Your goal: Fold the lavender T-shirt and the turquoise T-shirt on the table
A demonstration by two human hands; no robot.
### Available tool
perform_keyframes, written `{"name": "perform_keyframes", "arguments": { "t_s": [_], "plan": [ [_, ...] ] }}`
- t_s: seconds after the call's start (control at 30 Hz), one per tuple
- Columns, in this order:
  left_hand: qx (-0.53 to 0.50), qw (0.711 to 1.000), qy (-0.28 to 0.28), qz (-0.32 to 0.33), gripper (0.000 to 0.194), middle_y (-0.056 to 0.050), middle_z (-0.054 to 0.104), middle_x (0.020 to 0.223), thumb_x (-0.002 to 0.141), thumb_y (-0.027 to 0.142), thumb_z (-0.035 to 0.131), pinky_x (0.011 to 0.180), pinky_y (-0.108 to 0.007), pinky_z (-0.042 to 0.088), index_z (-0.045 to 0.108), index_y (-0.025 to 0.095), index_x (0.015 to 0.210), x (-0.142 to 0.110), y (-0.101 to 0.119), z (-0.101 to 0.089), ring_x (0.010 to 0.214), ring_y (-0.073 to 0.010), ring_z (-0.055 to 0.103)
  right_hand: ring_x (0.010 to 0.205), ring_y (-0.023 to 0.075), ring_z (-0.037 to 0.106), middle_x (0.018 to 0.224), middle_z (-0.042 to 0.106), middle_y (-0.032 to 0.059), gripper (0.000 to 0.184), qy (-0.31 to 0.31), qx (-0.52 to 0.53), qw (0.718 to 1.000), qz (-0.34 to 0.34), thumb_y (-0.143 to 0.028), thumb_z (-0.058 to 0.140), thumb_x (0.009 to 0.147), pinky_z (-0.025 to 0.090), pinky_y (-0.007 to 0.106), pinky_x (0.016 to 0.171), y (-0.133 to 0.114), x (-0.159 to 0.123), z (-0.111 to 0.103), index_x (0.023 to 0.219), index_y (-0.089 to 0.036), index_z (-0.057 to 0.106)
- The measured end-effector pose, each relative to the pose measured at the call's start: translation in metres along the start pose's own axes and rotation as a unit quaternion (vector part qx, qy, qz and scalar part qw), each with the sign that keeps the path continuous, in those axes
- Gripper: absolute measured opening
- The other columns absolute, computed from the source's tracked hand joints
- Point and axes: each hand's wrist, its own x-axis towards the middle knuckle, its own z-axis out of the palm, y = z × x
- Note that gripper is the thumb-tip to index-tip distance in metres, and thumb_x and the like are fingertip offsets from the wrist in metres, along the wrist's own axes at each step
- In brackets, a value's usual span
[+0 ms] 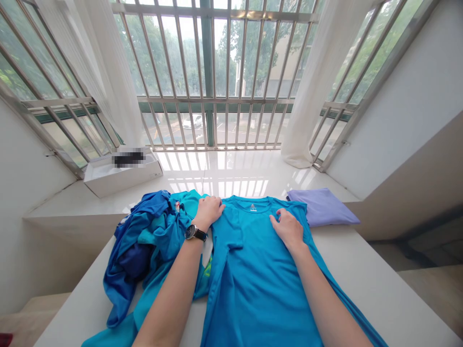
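So a teal T-shirt point(253, 284) is lying flat on a white table point(365, 274), collar to the far side, with the hem running out of view on the near side, and it's being pressed down by both hands. It looks like a thin, light, soft synthetic knit, probably a bit slippery, so I'd guess it slides and bunches easily; the shoulders or the collar look like the best places to take hold.

The left hand point(208, 212) is being pressed onto the shirt by the neckline, fingers curled over, with a black-strapped watch point(195, 233) being worn on that wrist. The right hand point(289, 230) is being rested on the far right shoulder, fingers slightly bunched. Whether any cloth is being pinched by either hand can't be told from this view.

A crumpled heap of blue clothes point(144, 250) is sitting right up against the shirt on the left. A small logo point(252, 207) is being shown below the collar, but it's too tiny to read.

Further off, a folded lilac garment point(321, 207) is lying on the right, and a white box point(123, 176) is sitting on the glossy sill point(224, 168) on the left, its contents blurred out. Barred windows point(206, 72) are running along the far side.
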Motion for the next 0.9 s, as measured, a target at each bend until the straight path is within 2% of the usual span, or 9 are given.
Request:
{"name": "perform_keyframes", "arguments": {
  "t_s": [0.13, 0.27, 0.43, 0.63, 0.77, 0.9],
  "plan": [
    [-0.003, 1.000, -0.008, 0.013, 0.027, -0.011, 0.069, 0.105, 0.094, 0.042, 0.054, 0.093, -0.038, 0.041, 0.070, 0.021, 0.101, 0.000, 0.010, 0.006, 0.105, -0.0286, 0.061, 0.085, 0.0244, 0.067, 0.093, 0.071, 0.0082, 0.021, -0.006, -0.004, 1.000, 0.006, -0.037, 0.053, 0.092, 0.038, 0.028, 0.062, 0.005, 0.003, 0.000, 0.096, -0.020, 0.064],
    [-0.012, 1.000, -0.011, 0.027, 0.019, -0.009, 0.070, 0.102, 0.093, 0.036, 0.056, 0.087, -0.034, 0.043, 0.069, 0.022, 0.096, 0.002, 0.010, 0.011, 0.102, -0.0262, 0.062, 0.084, 0.0241, 0.067, 0.088, 0.072, 0.0069, 0.018, -0.003, 0.009, 1.000, 0.014, -0.031, 0.051, 0.091, 0.036, 0.028, 0.060, 0.006, 0.004, -0.001, 0.087, -0.021, 0.065],
    [-0.026, 1.000, 0.010, 0.009, 0.019, -0.009, 0.070, 0.106, 0.096, 0.032, 0.051, 0.085, -0.032, 0.045, 0.066, 0.021, 0.099, 0.004, 0.004, 0.015, 0.101, -0.0240, 0.062, 0.081, 0.0221, 0.067, 0.081, 0.072, 0.0048, 0.017, 0.000, 0.036, 0.999, 0.027, -0.033, 0.053, 0.089, 0.036, 0.027, 0.059, 0.007, 0.005, 0.000, 0.084, -0.022, 0.066],
    [-0.037, 0.999, 0.010, 0.007, 0.018, -0.008, 0.070, 0.103, 0.094, 0.034, 0.055, 0.083, -0.032, 0.046, 0.067, 0.021, 0.097, 0.003, 0.001, 0.017, 0.098, -0.0244, 0.063, 0.079, 0.0205, 0.066, 0.080, 0.071, 0.0031, 0.017, -0.006, 0.052, 0.998, 0.028, -0.035, 0.054, 0.088, 0.036, 0.026, 0.058, 0.007, 0.007, 0.003, 0.084, -0.023, 0.066],
    [-0.044, 0.998, 0.033, 0.016, 0.021, -0.010, 0.067, 0.110, 0.094, 0.032, 0.055, 0.091, -0.035, 0.045, 0.066, 0.020, 0.108, 0.002, 0.005, 0.004, 0.105, -0.0263, 0.061, 0.079, 0.0208, 0.066, 0.083, 0.071, 0.0043, 0.021, -0.017, 0.047, 0.999, 0.015, -0.039, 0.053, 0.089, 0.035, 0.027, 0.057, 0.007, 0.007, 0.004, 0.085, -0.023, 0.066],
    [-0.059, 0.993, 0.093, 0.041, 0.024, -0.010, 0.064, 0.116, 0.095, 0.032, 0.053, 0.098, -0.037, 0.042, 0.064, 0.021, 0.114, -0.009, 0.020, -0.032, 0.113, -0.0272, 0.057, 0.080, 0.0223, 0.067, 0.083, 0.072, 0.0060, 0.028, -0.020, 0.037, 0.999, 0.011, -0.045, 0.050, 0.091, 0.037, 0.027, 0.058, 0.007, 0.007, 0.004, 0.088, -0.023, 0.067]
  ]
}}
